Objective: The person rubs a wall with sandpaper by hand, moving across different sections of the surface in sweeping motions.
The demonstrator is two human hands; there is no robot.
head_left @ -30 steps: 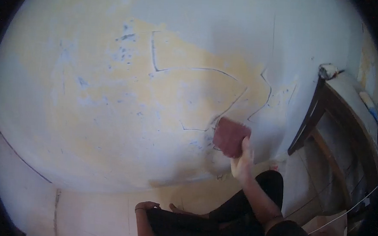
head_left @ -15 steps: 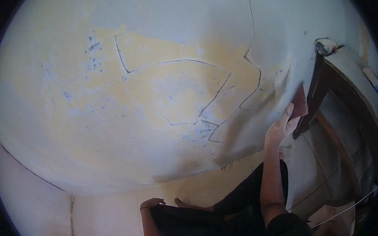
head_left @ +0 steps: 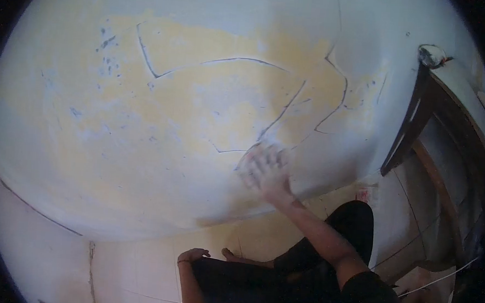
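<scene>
My right hand (head_left: 264,168) lies against the patched wall (head_left: 217,112), palm toward it, smeared by motion. It covers the lower end of a dark crack. The reddish-brown sheet of sandpaper seen in this hand a moment earlier is hidden now, apparently between palm and wall. Resting on my knee at the bottom is my left hand (head_left: 194,254), with loose fingers and nothing in them. Yellowish filler patches, dark cracks and bluish chipped spots mark the wall around my right hand.
A dark wooden frame (head_left: 411,122) leans at the right, below a round wall opening (head_left: 432,56). A pale cable (head_left: 436,279) runs at the lower right. Tiled floor (head_left: 137,272) meets the wall's foot. My bent legs (head_left: 279,285) in dark trousers are close by.
My right hand has swung left from beside the wooden frame onto the cracked wall, and the sandpaper has gone out of sight. My left hand stays on my knee. The view has shifted slightly.
</scene>
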